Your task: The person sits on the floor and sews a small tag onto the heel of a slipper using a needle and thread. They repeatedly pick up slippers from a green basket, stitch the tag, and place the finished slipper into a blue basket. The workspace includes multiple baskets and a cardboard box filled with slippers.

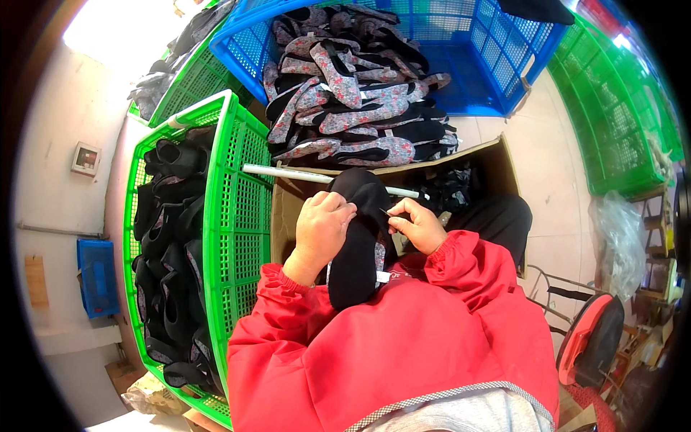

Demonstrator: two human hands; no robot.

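A black fabric slipper (353, 252) with a floral lining and a small white tag lies lengthwise in front of my red-sleeved body. My left hand (322, 229) is closed on its left edge, fingers pressed together on the fabric. Close by on the right, my right hand (419, 225) is closed in a pinch. A thin dark tip shows at its fingertips beside the slipper; what it belongs to is too small to tell. Behind the slipper a white rod (288, 173) lies across an open cardboard box (507, 162), partly hidden by the slipper.
On the left stands a green crate (237, 216) full of black slippers. At the far side a blue crate (497, 65) holds a heap of floral-lined slippers. More green crates (612, 108) stand at right, near a clear plastic bag (620, 234) and a red-and-black seat (592, 342).
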